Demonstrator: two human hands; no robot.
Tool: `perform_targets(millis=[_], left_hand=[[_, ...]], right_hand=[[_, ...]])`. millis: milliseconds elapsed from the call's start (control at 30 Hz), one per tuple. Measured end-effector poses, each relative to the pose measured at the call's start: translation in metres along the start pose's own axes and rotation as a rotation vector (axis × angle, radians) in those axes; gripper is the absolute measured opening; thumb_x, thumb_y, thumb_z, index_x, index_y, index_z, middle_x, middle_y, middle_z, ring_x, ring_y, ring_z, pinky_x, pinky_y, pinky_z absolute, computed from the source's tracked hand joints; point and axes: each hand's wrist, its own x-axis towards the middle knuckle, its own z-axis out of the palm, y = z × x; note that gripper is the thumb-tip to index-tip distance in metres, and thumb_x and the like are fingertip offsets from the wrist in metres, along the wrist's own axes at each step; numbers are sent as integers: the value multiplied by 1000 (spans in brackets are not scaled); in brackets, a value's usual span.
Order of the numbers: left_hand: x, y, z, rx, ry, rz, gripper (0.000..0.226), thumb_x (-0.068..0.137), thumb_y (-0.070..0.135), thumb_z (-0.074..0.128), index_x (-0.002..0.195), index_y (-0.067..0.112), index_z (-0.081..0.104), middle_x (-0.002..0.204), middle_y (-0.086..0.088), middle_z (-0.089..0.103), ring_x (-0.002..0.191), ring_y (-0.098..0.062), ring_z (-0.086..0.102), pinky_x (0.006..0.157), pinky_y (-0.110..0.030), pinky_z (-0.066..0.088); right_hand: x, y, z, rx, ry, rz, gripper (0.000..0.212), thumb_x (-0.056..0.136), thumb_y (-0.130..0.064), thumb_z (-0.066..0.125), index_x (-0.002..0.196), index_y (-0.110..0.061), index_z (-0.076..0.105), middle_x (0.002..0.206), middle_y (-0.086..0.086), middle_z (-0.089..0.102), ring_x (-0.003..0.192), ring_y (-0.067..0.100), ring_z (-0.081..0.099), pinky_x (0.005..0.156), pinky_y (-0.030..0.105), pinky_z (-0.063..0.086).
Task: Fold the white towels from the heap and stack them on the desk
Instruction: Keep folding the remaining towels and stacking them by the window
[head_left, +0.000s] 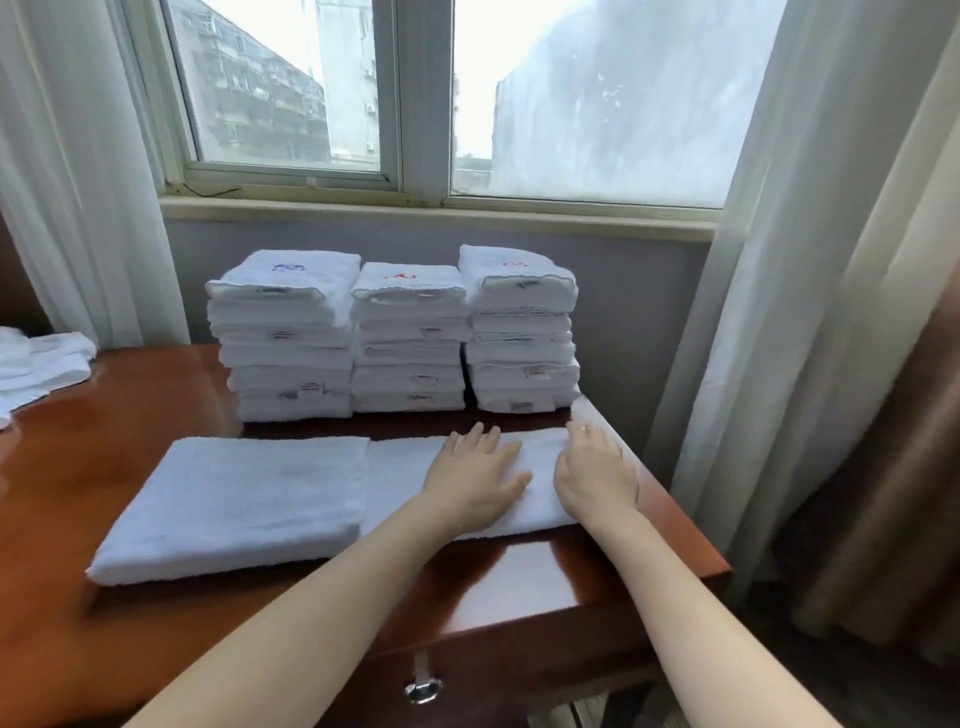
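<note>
White terry towel (234, 499) lay part-folded along the counter's (130, 415) front, its left end doubled over. The left hand (475, 475) and right hand (595, 475) pressed flat on its right end, each grip open, fingers straight. Three tall stacks (410, 338) stood behind, and a small heap (41, 358) lay far left, so the task looked mostly done.

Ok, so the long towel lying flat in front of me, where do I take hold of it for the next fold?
Probably take the towel by its right short end, one grip at each corner, coming from the right edge of the desk. That end lies thin and flat under your left hand and right hand; the left part is already doubled over and thicker.
</note>
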Motion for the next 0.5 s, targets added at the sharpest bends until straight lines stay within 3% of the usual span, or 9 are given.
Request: perform_targets(millis=[200, 333, 433, 500], left_hand=[[8, 5, 21, 41, 10, -25, 61, 100, 55, 19, 156, 31, 14, 166, -3, 7, 152, -21, 4, 120, -51, 0], [7, 4, 22, 43, 30, -21, 60, 101, 54, 19, 156, 32, 15, 165, -3, 8, 152, -21, 6, 120, -50, 1], [4, 5, 22, 32, 73, -12, 57, 101, 51, 23, 155, 31, 22, 164, -5, 15, 151, -21, 11, 121, -50, 5], [0, 5, 22, -22, 162, 24, 51, 101, 47, 32, 148, 29, 38, 159, -6, 29, 148, -20, 21, 120, -49, 9]], right_hand=[[2, -1, -3, -137, -114, 74, 46, 101, -30, 30, 144, -17, 36, 140, 12, 47, 127, 33, 40, 98, 43, 35], [9, -4, -17, -8, -205, 143, 49, 98, -32, 41, 144, -18, 33, 139, 15, 42, 124, 33, 44, 82, 40, 42], [12, -3, -27, 74, -229, 143, 40, 91, -32, 51, 127, -17, 48, 121, 6, 60, 105, 26, 58, 75, 33, 47], [9, -2, -33, 190, -237, 157, 33, 85, -32, 54, 116, -20, 53, 105, 1, 66, 96, 24, 61, 76, 32, 49]])
